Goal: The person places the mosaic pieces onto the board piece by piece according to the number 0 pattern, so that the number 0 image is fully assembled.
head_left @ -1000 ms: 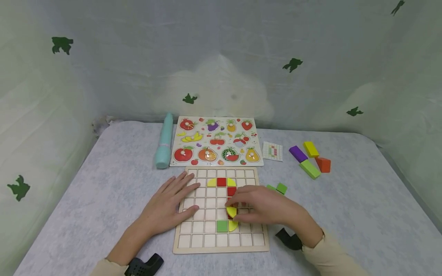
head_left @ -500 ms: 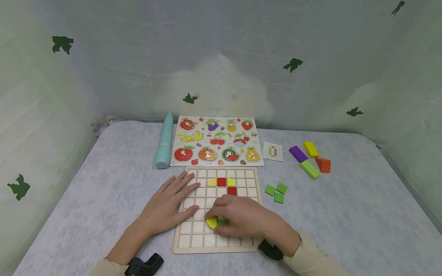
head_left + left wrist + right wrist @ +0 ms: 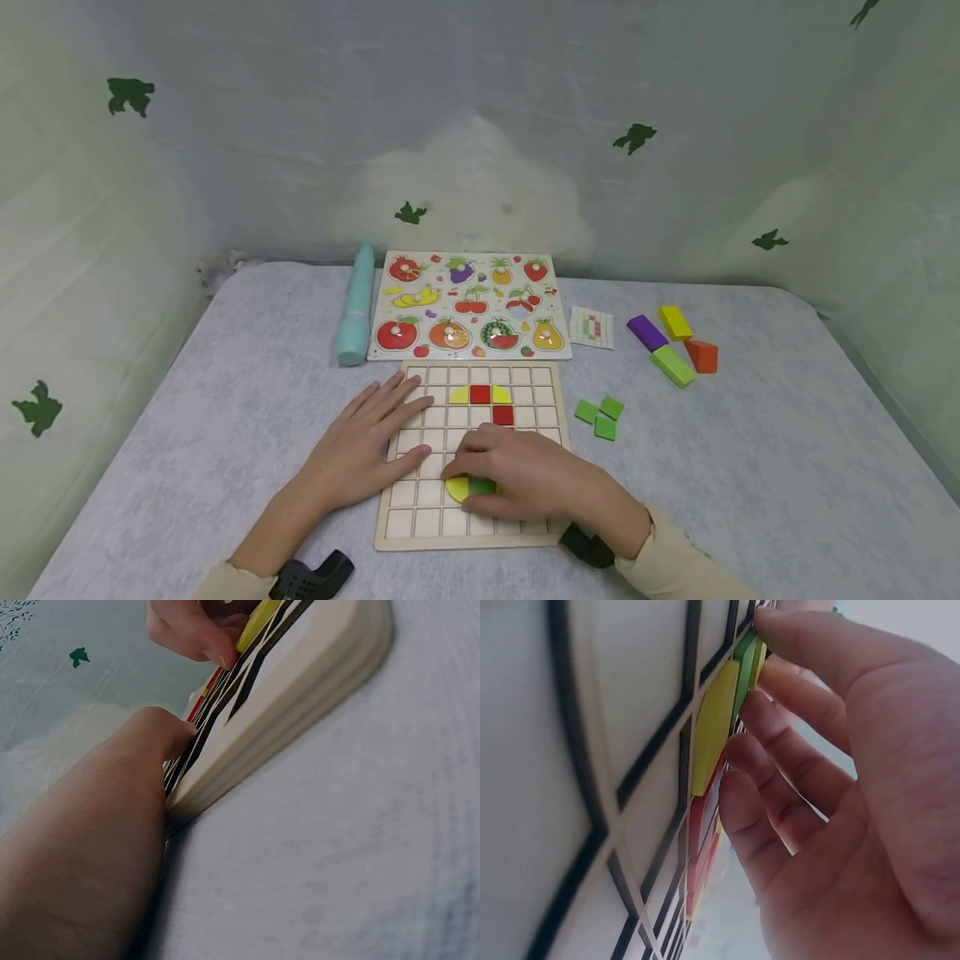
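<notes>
A wooden grid board [image 3: 480,542] lies in front of me with coloured tiles in some cells. My left hand [image 3: 362,446] rests flat over its left edge, fingers spread. With thumb and fingers my right hand [image 3: 525,471] pinches a yellow rounded-corner tile [image 3: 455,489], at the cell left of a green square tile [image 3: 482,485]. The right wrist view shows that green tile [image 3: 744,667] beside another yellow tile [image 3: 716,727]. Higher up are a red tile [image 3: 480,394], yellow tiles [image 3: 459,395] on both sides of it and another red tile [image 3: 503,414]. My right hand covers part of the pattern.
Three green tiles [image 3: 605,427] lie right of the board. Farther right are purple [image 3: 647,333], yellow [image 3: 676,323], light green [image 3: 673,367] and orange [image 3: 702,357] blocks. Behind stand a fruit puzzle [image 3: 470,306], a teal tapered case [image 3: 356,312] and a small pattern card [image 3: 592,327].
My right hand has carried the yellow tile left and nearer me, from the red column to beside the green tile. The three loose green tiles are uncovered. My left hand stays put.
</notes>
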A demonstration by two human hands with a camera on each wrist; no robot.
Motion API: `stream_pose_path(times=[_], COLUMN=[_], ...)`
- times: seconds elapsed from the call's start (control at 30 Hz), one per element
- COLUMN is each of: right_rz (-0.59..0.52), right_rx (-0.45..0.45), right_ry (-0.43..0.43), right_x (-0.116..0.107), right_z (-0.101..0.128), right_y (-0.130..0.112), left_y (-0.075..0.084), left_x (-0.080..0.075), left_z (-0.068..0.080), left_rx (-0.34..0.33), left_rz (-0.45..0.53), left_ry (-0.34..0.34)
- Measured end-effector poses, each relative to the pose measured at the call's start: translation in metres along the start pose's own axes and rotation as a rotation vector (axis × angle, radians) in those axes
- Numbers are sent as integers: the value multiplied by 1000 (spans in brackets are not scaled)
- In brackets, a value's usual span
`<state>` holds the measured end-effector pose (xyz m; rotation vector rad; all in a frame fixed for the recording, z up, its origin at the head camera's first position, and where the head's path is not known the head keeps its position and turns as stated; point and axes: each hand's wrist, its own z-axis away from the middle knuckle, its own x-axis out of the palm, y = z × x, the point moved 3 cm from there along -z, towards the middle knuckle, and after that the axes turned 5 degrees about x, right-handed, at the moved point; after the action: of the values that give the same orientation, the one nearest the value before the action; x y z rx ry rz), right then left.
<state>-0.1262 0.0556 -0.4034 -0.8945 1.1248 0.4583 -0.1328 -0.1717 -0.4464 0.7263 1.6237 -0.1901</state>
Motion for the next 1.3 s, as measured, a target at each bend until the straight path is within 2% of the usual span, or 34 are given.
stream_pose_path(times=[0.63,0.93,1.17,1.3], right_rz=[-12,-88,-162,-168], right_rx=[-22,41,108,136], right_ry=[58,101,129,167], right_x=[-5,-11,-25,-32], right_z=[6,29,40,45], right_y=[4,23,43,57], left_y=[-1,1,0,1], left_x=[1,0,0,0], left_z=[2,0,1,1], left_rx=[-1,-4,-5,-8], left_rz=[-2,-9,-1,7], left_ry=[7,6,4,3])
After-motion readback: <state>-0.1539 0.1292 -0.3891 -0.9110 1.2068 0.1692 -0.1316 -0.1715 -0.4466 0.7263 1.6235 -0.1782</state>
